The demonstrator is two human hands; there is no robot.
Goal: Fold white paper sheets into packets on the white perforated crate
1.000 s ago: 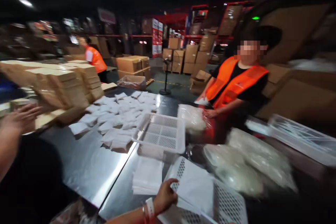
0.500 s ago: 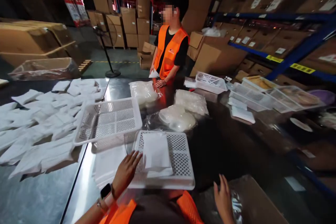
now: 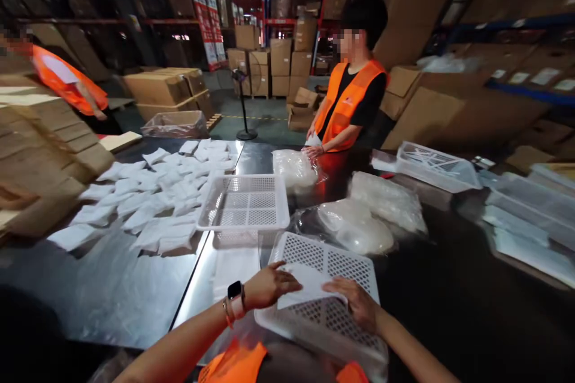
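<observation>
The left hand lies over the left part of a white paper, fingers loosely stretched; the right hand is at its right end with fingers bent. Blur and the angle hide the fingertips, so I cannot tell whether either hand is pinching the paper. The paper rests on top of an upturned basket, between the two hands. The right hand, apart from the basket a moment ago, is now over it, so the handling looks like a two-handed job at this point.

Just left of the upturned basket is a paper stack. Beyond it and to the left stands a second basket, and farther left many white packets are spread. Plastic bags lie beyond the upturned basket; past them stands a co-worker in an orange vest.
</observation>
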